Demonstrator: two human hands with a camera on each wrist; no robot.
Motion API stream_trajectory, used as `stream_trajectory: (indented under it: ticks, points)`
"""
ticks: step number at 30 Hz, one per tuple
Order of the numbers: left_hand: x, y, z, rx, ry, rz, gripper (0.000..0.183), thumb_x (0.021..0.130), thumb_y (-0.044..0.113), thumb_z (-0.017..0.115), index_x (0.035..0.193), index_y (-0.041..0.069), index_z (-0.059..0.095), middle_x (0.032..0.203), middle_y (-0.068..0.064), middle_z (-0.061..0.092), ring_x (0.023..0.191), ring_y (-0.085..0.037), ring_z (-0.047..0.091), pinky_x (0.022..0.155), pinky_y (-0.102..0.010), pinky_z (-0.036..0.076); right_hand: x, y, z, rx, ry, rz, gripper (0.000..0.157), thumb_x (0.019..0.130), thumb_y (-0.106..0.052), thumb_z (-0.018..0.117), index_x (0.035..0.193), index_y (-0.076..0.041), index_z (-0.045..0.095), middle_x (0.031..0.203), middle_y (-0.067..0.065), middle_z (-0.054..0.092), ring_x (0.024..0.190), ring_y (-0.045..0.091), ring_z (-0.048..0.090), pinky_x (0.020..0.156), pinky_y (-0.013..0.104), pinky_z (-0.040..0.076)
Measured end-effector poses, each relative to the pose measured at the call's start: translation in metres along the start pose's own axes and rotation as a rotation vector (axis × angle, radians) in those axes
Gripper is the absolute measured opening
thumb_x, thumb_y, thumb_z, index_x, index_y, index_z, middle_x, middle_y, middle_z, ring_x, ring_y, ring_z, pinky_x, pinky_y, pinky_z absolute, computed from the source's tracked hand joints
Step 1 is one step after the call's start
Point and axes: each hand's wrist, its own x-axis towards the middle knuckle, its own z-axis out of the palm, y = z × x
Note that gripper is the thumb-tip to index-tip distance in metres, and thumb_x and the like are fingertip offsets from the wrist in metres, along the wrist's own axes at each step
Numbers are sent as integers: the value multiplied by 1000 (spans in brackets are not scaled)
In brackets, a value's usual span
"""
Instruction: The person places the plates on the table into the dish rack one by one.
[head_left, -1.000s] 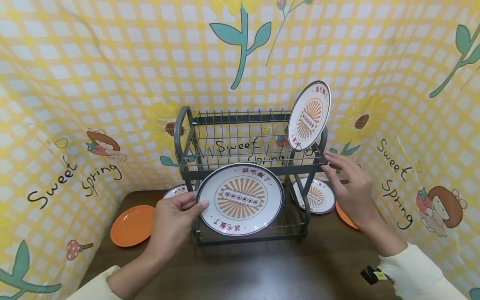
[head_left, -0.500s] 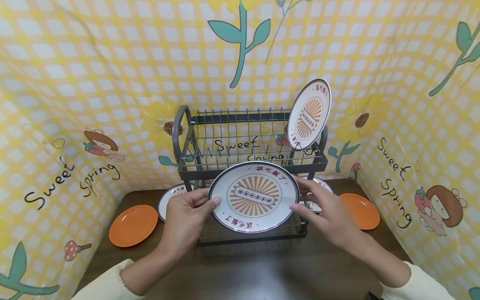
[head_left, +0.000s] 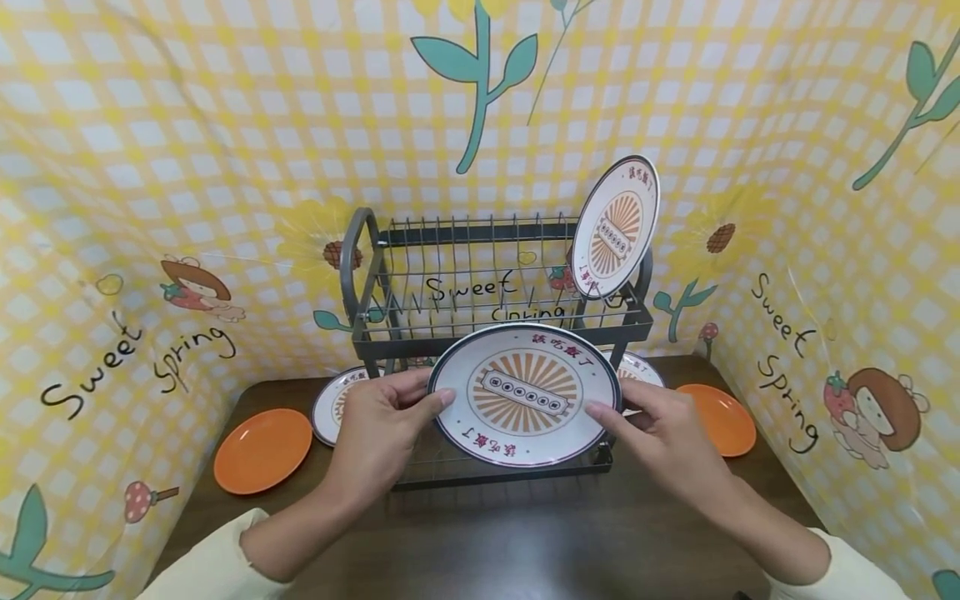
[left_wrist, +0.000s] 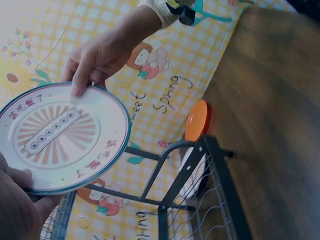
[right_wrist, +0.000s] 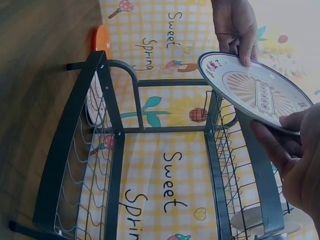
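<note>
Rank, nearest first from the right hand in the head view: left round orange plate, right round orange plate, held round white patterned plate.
1. Held white plate, pinched by the right hand.
2. Right orange plate, on its right.
3. Left orange plate, at far left.

Head view: gripped plate (head_left: 525, 400) hides far-side fingertips of left hand (head_left: 381, 433) and right hand (head_left: 671, 435), plus part of the rack (head_left: 401, 347) behind the grip. White plate (head_left: 328, 408) beyond left hand, second plate (head_left: 639, 369) beyond right hand: both partly covered. Left wrist view crops left hand.
</note>
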Motion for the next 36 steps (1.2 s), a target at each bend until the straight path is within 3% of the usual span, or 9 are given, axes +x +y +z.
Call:
stream_trajectory:
  ticks: [3,5,12,14,16,18,20,27,36]
  points:
    - [0,2,-2,65,-29,50,26,83,14,75,109,16,73,95,1,75,78,-7,67,56,-17,50,-2,-1,-4,-22,13,-1,10,81,-9,77,87,-15,71,73,-7,64,55,-1,55,42,10,44]
    - [1,3,-4,147,-38,136,30,82,18,77,112,19,73,98,5,75,80,-6,67,61,-18,53,-3,-3,-7,-16,35,2,11,80,-8,77,86,-16,71,71,-7,64,51,-2,52,39,10,39]
    - [12,6,-19,421,114,707,43,83,25,75,125,18,66,116,4,70,55,-2,50,45,-13,33,-2,-12,-20,72,248,-178,25,69,15,75,88,0,74,79,8,72,56,-1,58,43,10,46]
    - [16,9,-24,447,172,801,40,86,19,73,125,14,66,120,-1,68,62,-7,59,55,-13,45,1,-15,-25,80,328,-204,24,67,18,74,87,5,74,77,6,72,55,-2,58,43,9,45]
    - [22,12,-27,493,228,865,39,87,13,71,126,10,65,122,-6,68,89,-16,70,76,-24,56,6,-19,-28,111,404,-210,20,68,20,71,86,11,72,78,5,72,56,0,61,45,9,47]
    - [27,14,-31,557,260,899,41,88,11,69,129,8,62,126,-9,65,119,-26,60,96,-41,52,11,-24,-32,122,488,-206,16,70,18,70,85,13,72,76,4,72,55,0,61,46,8,47]
    - [34,13,-33,633,265,914,44,89,11,68,132,7,59,130,-11,62,125,-29,56,104,-48,46,18,-28,-34,140,566,-214,12,73,15,70,84,16,70,72,6,72,53,1,59,46,8,46]
    - [49,-2,-36,960,168,895,54,92,21,65,140,3,48,142,-15,51,135,-30,46,113,-46,38,44,-45,-36,26,758,-246,12,77,7,68,87,12,73,64,13,65,53,0,45,49,8,35]
    - [51,-6,-37,1048,119,932,56,91,19,65,141,3,47,144,-16,48,136,-30,44,114,-46,36,72,-48,-35,-218,844,-233,18,86,-8,63,95,2,76,74,17,71,60,7,53,59,5,41]
